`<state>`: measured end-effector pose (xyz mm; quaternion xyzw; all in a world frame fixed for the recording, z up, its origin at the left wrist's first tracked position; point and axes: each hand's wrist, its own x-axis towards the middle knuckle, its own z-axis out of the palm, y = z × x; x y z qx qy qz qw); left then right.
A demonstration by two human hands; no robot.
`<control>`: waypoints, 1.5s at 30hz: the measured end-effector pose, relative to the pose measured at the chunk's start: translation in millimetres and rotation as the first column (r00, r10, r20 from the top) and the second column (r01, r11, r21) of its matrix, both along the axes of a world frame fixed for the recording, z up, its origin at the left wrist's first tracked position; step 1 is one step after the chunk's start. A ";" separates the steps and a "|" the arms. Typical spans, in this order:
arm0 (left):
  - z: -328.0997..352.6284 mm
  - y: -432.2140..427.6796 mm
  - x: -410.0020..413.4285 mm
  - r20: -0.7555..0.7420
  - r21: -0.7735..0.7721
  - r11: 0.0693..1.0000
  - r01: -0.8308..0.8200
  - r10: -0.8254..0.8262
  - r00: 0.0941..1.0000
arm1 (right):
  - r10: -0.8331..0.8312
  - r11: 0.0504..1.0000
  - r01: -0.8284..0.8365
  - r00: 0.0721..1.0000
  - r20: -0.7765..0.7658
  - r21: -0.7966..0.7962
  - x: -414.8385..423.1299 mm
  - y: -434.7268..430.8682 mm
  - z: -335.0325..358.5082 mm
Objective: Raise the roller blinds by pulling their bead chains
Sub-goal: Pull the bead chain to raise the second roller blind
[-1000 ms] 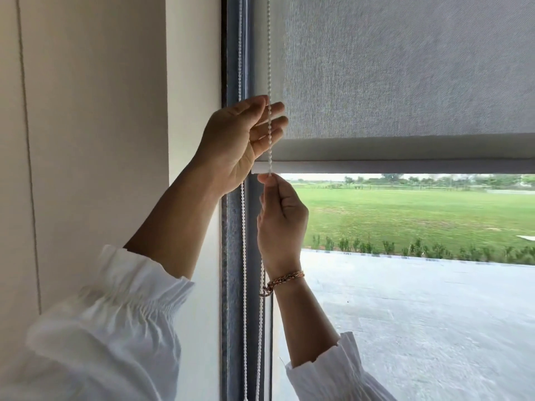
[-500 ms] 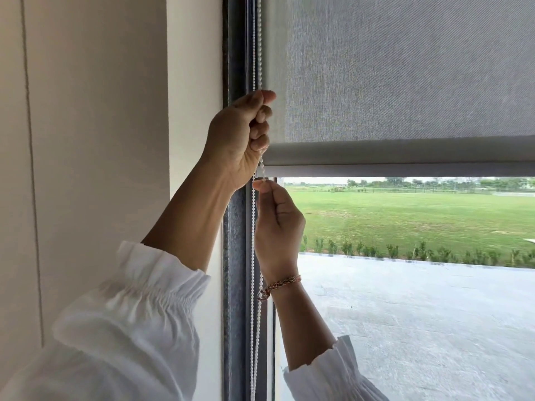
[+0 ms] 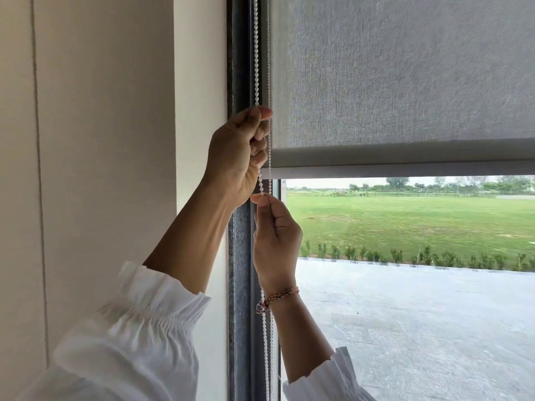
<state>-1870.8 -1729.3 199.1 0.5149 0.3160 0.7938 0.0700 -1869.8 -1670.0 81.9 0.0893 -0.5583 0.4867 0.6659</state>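
Note:
A grey fabric roller blind [image 3: 405, 76] covers the upper part of the window, its bottom bar [image 3: 405, 162] level with my upper hand. A white bead chain [image 3: 256, 53] hangs along the dark window frame at the blind's left edge. My left hand [image 3: 237, 154] is fisted around one strand of the chain, just beside the blind's lower left corner. Directly below it, my right hand [image 3: 276, 235] pinches the same strand between thumb and fingers. The chain's loop continues down past my right wrist, which wears a braided bracelet.
A dark window frame [image 3: 238, 53] runs vertically between a beige wall [image 3: 101, 140] on the left and the glass. Through the glass lie a paved terrace [image 3: 419, 328], a low hedge and a green lawn.
My left hand went from open fingers around the chain to a closed fist on it. The blind's bottom bar sits slightly lower in the view than before; the camera has shifted too.

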 end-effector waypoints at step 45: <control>-23.0 2.2 -22.2 0.019 0.029 0.999 -0.028 0.027 0.999 | -0.063 0.998 0.061 0.996 0.067 0.027 -13.0 -2.8 -18.9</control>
